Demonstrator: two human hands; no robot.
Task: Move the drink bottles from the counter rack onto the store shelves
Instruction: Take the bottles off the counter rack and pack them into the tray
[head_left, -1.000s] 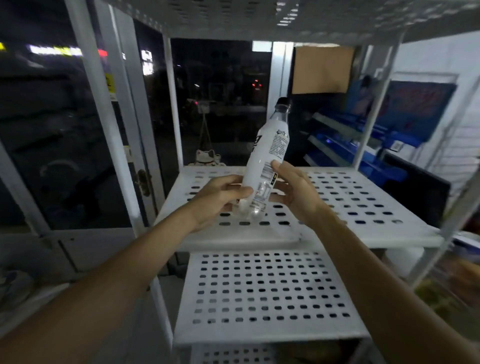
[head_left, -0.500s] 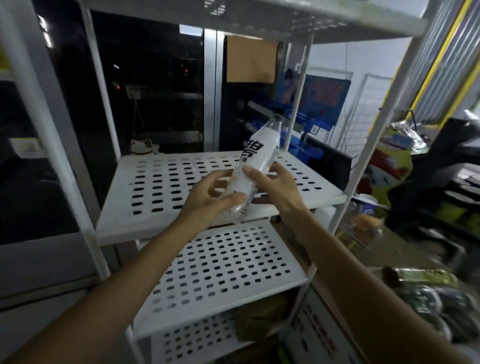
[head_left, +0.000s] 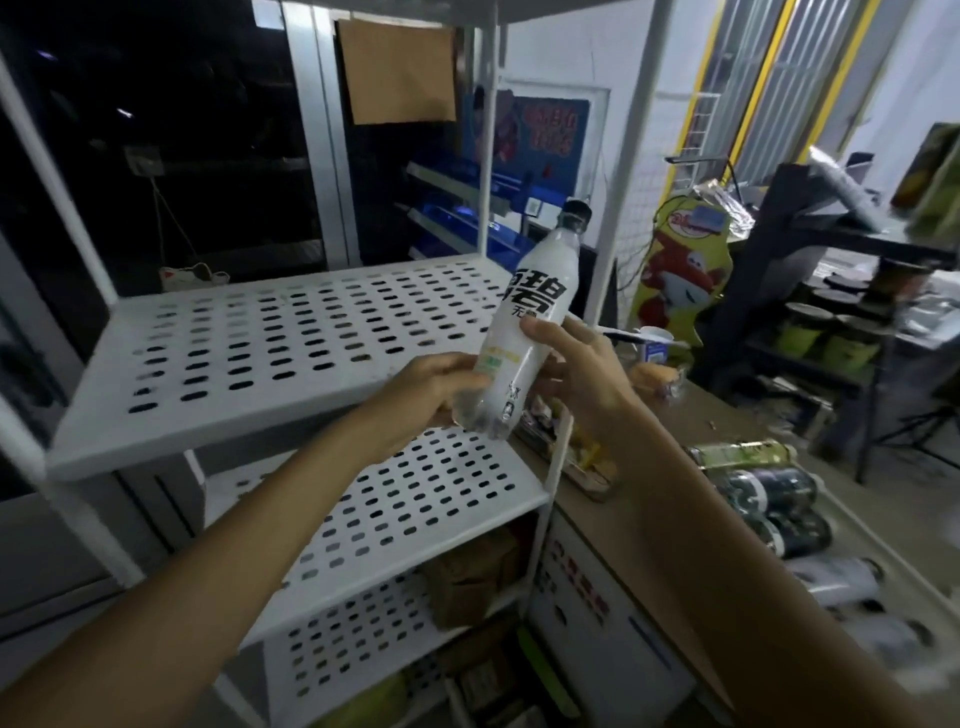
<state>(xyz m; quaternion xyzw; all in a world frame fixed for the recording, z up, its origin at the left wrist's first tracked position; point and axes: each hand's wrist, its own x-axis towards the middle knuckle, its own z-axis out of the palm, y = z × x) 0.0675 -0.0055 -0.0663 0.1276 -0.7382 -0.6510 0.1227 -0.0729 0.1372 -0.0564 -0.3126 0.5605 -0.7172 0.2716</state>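
A white drink bottle (head_left: 537, 299) with a dark cap and black characters on its label tilts to the right in front of the white perforated shelf (head_left: 249, 343). My left hand (head_left: 431, 389) grips its lower body from the left. My right hand (head_left: 576, 369) holds it from the right, fingers curled round its middle. The bottle hangs in the air just past the shelf's front right corner, touching no board. A second perforated shelf (head_left: 415, 499) lies below. Several dark and green drink bottles (head_left: 769, 488) lie on their sides on the counter at the right.
A white upright post (head_left: 618, 171) of the shelf unit stands just behind the bottle. A brown counter (head_left: 670, 447) runs to the right, with a yellow cartoon display (head_left: 680, 280) and a dark rack (head_left: 852, 291) behind it. Cardboard boxes (head_left: 467, 577) sit under the lower shelf.
The view has swung to the right, bringing the counter and lying bottles into sight. Both hands keep their hold, and the bottle sits by the shelf's right front corner.
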